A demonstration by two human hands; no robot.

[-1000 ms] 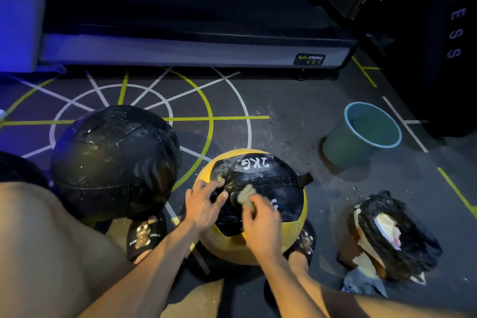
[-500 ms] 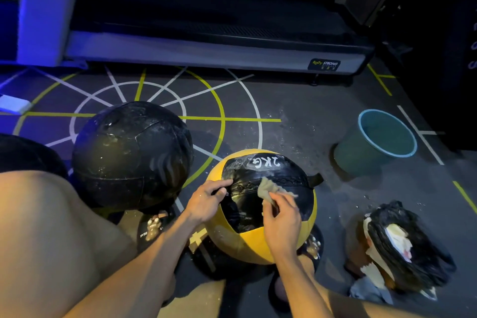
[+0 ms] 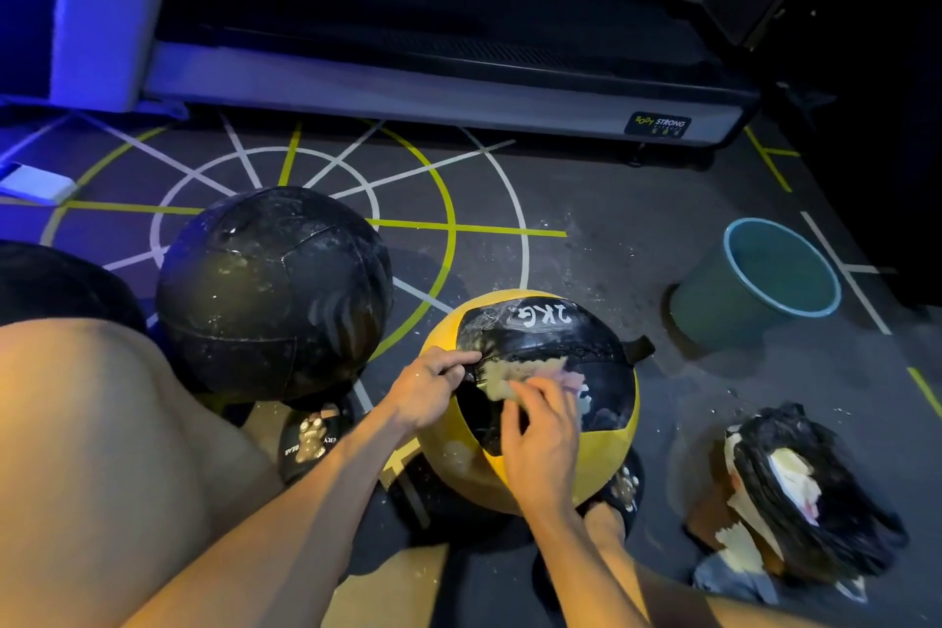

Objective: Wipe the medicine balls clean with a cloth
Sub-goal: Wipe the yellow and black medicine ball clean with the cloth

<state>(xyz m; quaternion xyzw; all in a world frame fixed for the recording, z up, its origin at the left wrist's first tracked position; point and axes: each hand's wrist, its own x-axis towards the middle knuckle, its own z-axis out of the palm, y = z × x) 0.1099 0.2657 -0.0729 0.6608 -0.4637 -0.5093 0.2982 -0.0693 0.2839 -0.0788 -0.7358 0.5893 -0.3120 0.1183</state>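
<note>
A yellow and black medicine ball (image 3: 601, 459) marked 2KG sits on the floor between my feet. My left hand (image 3: 428, 388) grips its upper left side, fingers curled on the black panel. My right hand (image 3: 540, 428) pinches a pale cloth (image 3: 515, 370) against the black panel, with the cloth spread out beyond my fingertips. A larger, dusty black medicine ball (image 3: 275, 296) stands to the left, apart from both hands.
A teal bucket (image 3: 713, 306) stands at the right. A black plastic bag (image 3: 820, 500) with pale scraps lies at the lower right. A treadmill (image 3: 459, 82) runs across the back. My bare knee (image 3: 102, 449) fills the lower left. Pale flakes litter the floor.
My right hand has carried the cloth up and across the black panel, and the cloth now lies more spread out. My left hand has kept its hold on the ball's left side.
</note>
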